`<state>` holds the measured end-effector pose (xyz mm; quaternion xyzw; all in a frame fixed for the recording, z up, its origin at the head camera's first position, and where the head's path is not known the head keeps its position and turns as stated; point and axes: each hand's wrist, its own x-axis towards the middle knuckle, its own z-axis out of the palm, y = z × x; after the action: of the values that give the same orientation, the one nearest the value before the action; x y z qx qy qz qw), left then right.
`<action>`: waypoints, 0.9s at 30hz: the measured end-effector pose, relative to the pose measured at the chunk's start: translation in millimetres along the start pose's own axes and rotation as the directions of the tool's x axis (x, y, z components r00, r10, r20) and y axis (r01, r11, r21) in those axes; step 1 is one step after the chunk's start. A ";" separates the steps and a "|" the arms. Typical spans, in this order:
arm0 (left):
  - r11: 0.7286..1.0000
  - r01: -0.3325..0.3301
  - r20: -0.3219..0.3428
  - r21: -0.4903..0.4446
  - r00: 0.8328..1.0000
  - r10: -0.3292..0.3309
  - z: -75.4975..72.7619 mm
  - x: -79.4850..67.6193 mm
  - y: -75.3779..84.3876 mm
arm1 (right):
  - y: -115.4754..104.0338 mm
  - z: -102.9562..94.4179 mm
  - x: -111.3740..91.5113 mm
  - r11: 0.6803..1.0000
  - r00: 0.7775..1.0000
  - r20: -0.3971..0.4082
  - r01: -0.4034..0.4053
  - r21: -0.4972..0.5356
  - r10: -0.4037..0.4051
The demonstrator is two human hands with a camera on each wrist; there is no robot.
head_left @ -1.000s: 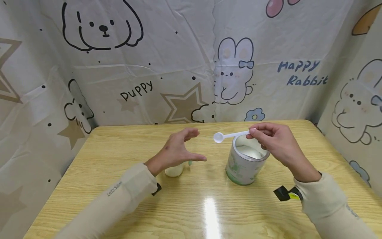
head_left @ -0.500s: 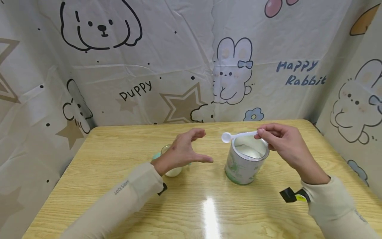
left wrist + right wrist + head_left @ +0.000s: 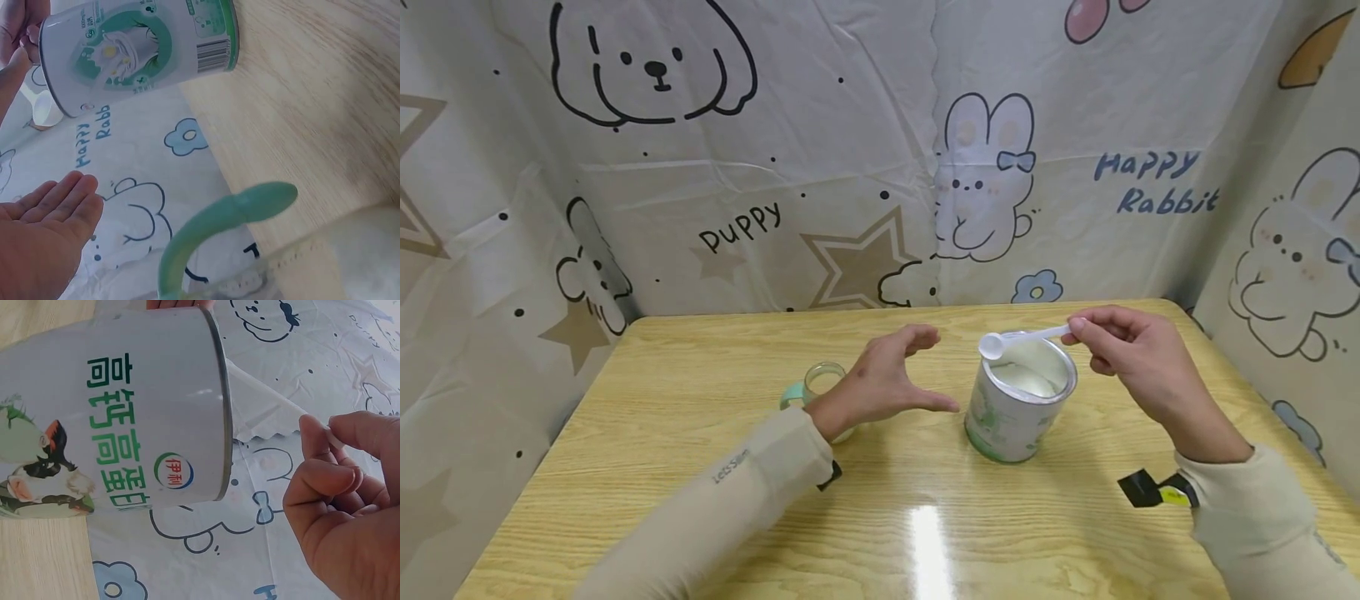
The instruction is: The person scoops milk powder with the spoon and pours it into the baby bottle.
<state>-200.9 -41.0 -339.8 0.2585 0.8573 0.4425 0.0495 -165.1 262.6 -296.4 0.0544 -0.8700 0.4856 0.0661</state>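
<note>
My right hand (image 3: 1150, 362) pinches the handle end of a white measuring scoop (image 3: 992, 346), held level above the rim of a milk powder can (image 3: 1011, 425). The can is open at the top, with white powder (image 3: 1030, 383) inside. My left hand (image 3: 883, 379) is in the air left of the can, thumb and fingers spread apart, holding nothing. Partly hidden behind it stands a clear bottle (image 3: 824, 377) with green handles and pale contents. In the left wrist view one green handle (image 3: 219, 219) is close by. The right wrist view shows the can's printed side (image 3: 125, 425).
Can and bottle stand on a light wooden table (image 3: 700, 358). A printed cloth (image 3: 850, 167) hangs behind the table and along its sides. Black tags (image 3: 1142, 487) hang at the sleeve cuffs.
Both hands have shifted to the right. The scoop has moved from left of the can to over its rim, and more of the bottle now shows behind my left hand.
</note>
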 end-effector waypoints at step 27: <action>0.996 -0.090 0.027 0.016 0.996 0.089 36.1 18.6 13.3 | 13.6 1.3 2.6 0.998 0.996 -0.083 -0.021 -0.062 0.016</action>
<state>-200.4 0.9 -348.5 0.3029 0.8479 0.4334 0.0387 -169.8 268.6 -308.0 0.0241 -0.8819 0.4603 0.0990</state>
